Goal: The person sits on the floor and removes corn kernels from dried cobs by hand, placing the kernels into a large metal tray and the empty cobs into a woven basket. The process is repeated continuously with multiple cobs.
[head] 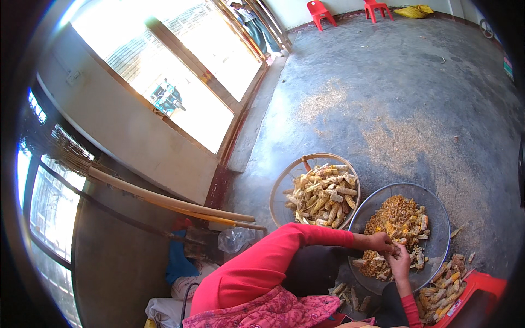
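My left hand (379,242) and my right hand (398,262) meet over a wide round mesh sieve (437,242). Between their fingers is a small corn cob (399,241), partly hidden by the hands. Loose dried corn kernels (375,221) and short cob pieces (419,256) lie in the sieve. Beyond my left forearm, a round basket with a wooden rim (275,186) holds a heap of corn cobs (324,192), mostly pale with a few yellow kernels on some.
More cobs (445,287) lie by a red plastic stool (486,283) at lower right. Brooms with long handles (176,197) lean at left. A clear plastic bag (236,239) sits beside them. Chaff (404,139) covers parts of the concrete floor. A person (256,28) stands at the doorway.
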`<action>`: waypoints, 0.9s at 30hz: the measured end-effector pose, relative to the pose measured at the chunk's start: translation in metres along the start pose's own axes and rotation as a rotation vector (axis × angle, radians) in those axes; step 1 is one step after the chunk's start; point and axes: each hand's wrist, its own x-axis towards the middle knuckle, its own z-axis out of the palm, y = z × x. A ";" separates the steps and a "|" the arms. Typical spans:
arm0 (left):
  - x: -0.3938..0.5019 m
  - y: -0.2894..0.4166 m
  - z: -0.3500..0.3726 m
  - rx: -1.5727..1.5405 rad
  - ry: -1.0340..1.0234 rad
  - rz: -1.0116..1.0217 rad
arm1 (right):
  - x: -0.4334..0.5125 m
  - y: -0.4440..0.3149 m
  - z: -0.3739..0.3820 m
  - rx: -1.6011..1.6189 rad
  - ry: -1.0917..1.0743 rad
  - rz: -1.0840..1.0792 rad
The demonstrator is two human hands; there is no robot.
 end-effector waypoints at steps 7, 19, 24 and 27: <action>-0.007 0.016 -0.002 -0.143 0.082 -0.107 | -0.005 -0.025 -0.002 0.349 -0.098 0.130; -0.012 0.028 -0.002 0.001 -0.086 -0.030 | -0.012 -0.043 -0.001 0.313 -0.056 0.165; -0.011 0.022 0.001 -0.270 -0.115 -0.082 | -0.014 -0.043 0.001 0.395 -0.016 0.201; -0.017 0.034 -0.009 -0.422 -0.202 -0.101 | -0.012 -0.044 0.000 0.487 0.025 0.188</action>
